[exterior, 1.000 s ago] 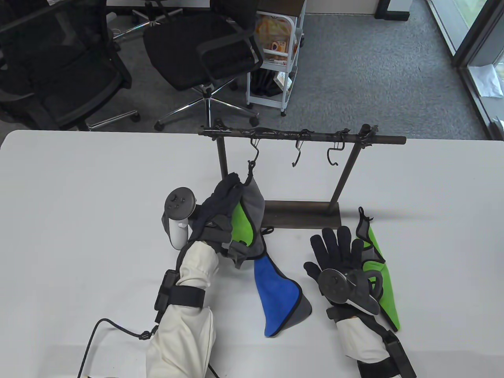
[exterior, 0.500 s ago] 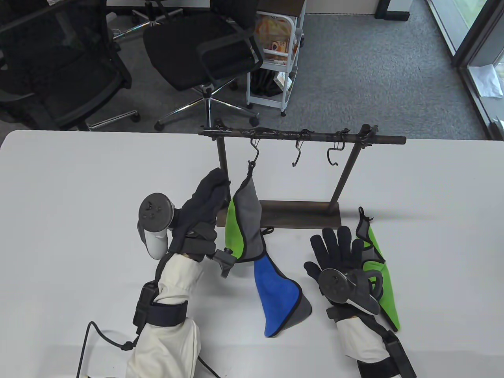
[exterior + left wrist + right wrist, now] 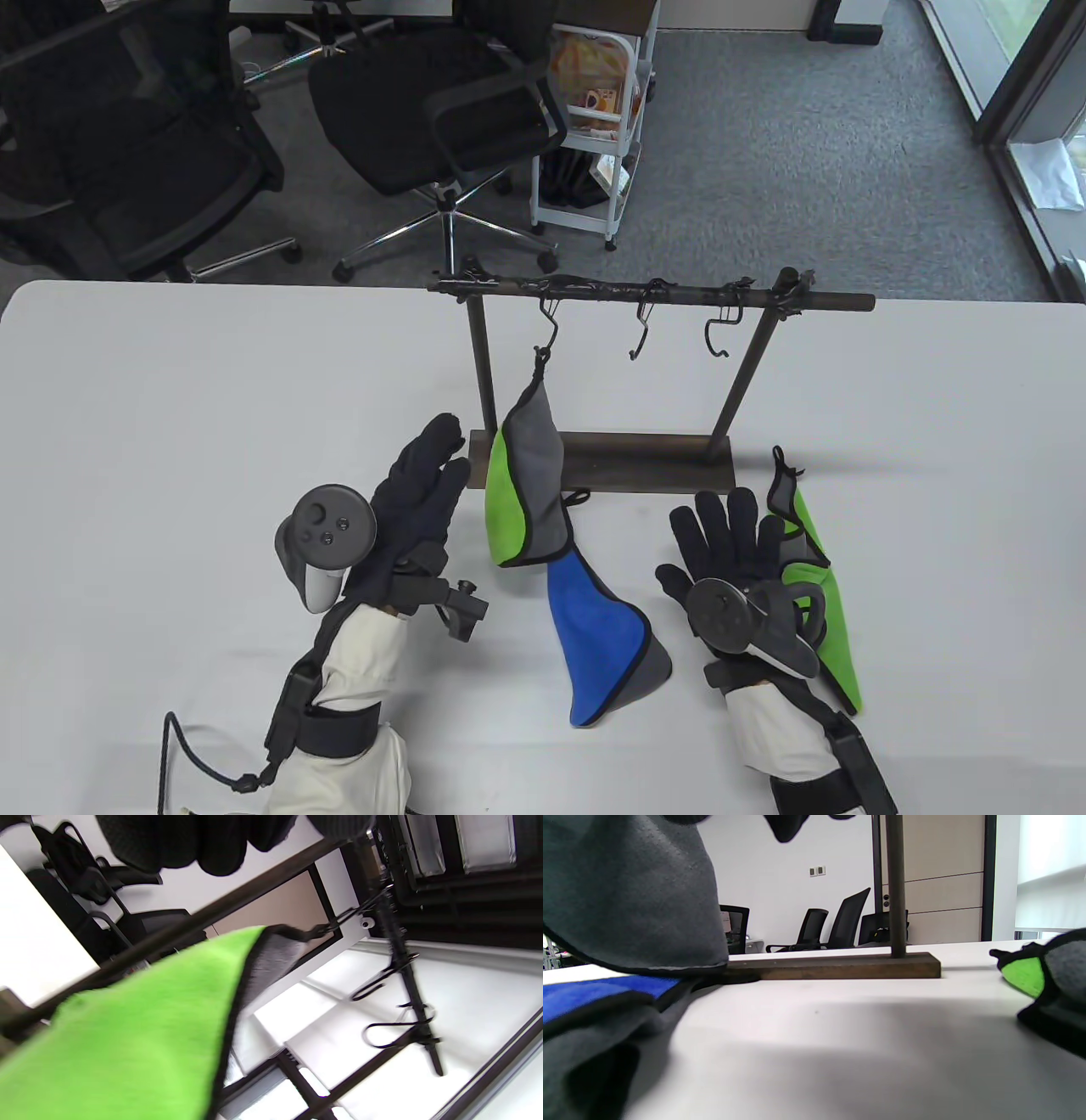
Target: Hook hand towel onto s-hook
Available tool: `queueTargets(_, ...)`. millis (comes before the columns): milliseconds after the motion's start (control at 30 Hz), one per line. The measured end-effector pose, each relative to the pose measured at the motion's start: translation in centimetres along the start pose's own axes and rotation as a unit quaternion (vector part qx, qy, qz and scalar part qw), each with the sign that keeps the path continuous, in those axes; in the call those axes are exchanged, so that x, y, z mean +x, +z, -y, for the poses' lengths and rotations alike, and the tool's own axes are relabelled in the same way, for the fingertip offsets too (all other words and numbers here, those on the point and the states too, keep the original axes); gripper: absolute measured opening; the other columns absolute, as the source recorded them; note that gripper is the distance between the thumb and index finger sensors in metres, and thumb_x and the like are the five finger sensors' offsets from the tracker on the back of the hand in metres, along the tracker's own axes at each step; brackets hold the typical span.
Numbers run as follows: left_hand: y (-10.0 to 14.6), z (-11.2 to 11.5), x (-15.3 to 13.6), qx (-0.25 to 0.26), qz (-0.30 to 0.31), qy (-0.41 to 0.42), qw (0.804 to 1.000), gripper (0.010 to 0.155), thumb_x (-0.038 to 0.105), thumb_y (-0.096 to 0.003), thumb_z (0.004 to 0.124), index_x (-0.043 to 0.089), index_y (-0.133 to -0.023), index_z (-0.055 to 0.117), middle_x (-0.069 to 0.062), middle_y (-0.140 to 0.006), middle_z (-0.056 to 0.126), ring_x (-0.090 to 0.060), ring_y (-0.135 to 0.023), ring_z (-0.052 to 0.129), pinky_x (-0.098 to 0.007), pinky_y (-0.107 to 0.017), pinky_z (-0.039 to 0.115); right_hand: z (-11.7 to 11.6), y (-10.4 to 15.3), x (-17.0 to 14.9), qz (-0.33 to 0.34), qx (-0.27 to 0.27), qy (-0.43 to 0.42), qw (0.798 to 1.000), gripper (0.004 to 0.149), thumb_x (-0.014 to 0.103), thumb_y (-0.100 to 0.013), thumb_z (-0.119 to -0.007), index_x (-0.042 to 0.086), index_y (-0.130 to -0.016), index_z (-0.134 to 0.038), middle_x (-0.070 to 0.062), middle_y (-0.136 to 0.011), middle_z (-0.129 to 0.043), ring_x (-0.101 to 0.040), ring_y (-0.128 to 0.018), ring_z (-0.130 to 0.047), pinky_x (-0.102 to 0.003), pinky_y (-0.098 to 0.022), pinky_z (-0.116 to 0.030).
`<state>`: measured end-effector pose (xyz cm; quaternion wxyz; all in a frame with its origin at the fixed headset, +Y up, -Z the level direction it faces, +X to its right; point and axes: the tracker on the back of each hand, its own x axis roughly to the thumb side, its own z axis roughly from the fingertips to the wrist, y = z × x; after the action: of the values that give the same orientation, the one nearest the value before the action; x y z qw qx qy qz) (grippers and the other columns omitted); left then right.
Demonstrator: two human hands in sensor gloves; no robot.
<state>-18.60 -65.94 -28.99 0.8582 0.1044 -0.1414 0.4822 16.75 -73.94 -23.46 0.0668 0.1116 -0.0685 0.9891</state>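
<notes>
Table view: the green-and-grey hand towel (image 3: 524,475) hangs by its loop from the leftmost black metal s-hook (image 3: 550,329). Left hand (image 3: 416,501), fingers extended, holds nothing beside it; right hand (image 3: 730,543) rests spread flat on the white table (image 3: 170,407).

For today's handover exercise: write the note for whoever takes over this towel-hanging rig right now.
Left hand: open, empty, beside the hung towel.
Right hand: flat on the table, fingers spread, beside the green towel.
Done: one towel's loop is on the left s-hook.
Left: the blue towel and the green one lie on the table; the middle hook and right hook are free.
</notes>
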Motion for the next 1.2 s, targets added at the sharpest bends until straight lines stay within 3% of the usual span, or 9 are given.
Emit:
queueTargets(233,0.6,0.7,-3.3,-0.027,-0.024,-0.15,0.988,0.062,0.04,-0.0574,0.062,0.012,-0.112,0.057,-0.02,-0.108,0.069,-0.049,-0.095,0.07,-0.049,-0.066,0.075,0.2,-0.1,-0.6,-0.012,-0.001,-0.007,1.0,0.067,0.047,-0.059,-0.05,0.014,-0.115,-0.034,-0.02,-0.118,-0.019,-0.044,-0.102,-0.001,-0.066,-0.066,-0.006)
queueTargets(467,0.7,1.7,-5.7,-0.056,-0.05,-0.197,0.978,0.062,0.04,-0.0571,0.062,0.011,-0.112,0.057,-0.021,-0.108,0.068,-0.05,-0.095,0.069,-0.05,-0.067,0.074,1.7,-0.3,-3.0,-0.052,-0.026,-0.025,0.998,0.067,0.047,-0.059,-0.05,0.014,-0.115,-0.035,-0.02,-0.119,-0.021,-0.044,-0.102,-0.002,-0.066,-0.066,-0.007)
queueTargets(700,0.9,2.3,-7.0,-0.072,-0.066,-0.209,0.973,0.062,0.04,-0.0571,0.062,0.011,-0.112,0.057,-0.021,-0.108,0.068,-0.05,-0.095,0.069,-0.05,-0.067,0.074,4.6,-1.1,-6.2,-0.119,-0.077,-0.08,0.987,0.066,0.047,-0.059,-0.053,0.011,-0.114,-0.044,-0.023,-0.119,-0.035,-0.047,-0.106,-0.019,-0.068,-0.07,-0.017)
queueTargets(900,0.7,2.6,-7.4,-0.075,-0.066,-0.22,0.97,0.062,0.04,-0.0569,0.062,0.011,-0.111,0.058,-0.021,-0.108,0.068,-0.05,-0.095,0.068,-0.051,-0.067,0.073,5.2,-3.2,-9.2,-0.189,-0.044,-0.084,0.977,0.066,0.044,-0.059,-0.056,0.008,-0.113,-0.047,-0.026,-0.117,-0.039,-0.05,-0.105,-0.027,-0.068,-0.071,-0.024)
queueTargets(1033,0.7,2.5,-7.5,-0.069,-0.063,-0.225,0.97,0.061,0.039,-0.0568,0.062,0.011,-0.111,0.058,-0.021,-0.108,0.068,-0.05,-0.095,0.068,-0.05,-0.067,0.074,4.7,-4.6,-9.9,-0.223,-0.008,-0.03,0.974,0.063,0.038,-0.058,-0.063,0.006,-0.111,-0.052,-0.029,-0.113,-0.046,-0.052,-0.098,-0.047,-0.063,-0.07,-0.048)
queueTargets(1200,0.8,2.7,-7.6,-0.072,-0.06,-0.239,0.966,0.06,0.037,-0.0567,0.063,0.011,-0.111,0.058,-0.021,-0.108,0.068,-0.05,-0.095,0.068,-0.05,-0.067,0.074,2.1,-6.0,-10.1,-0.244,0.056,0.029,0.968,0.059,0.031,-0.056,-0.069,0.005,-0.108,-0.058,-0.031,-0.108,-0.055,-0.05,-0.089,-0.07,-0.058,-0.064,-0.065)
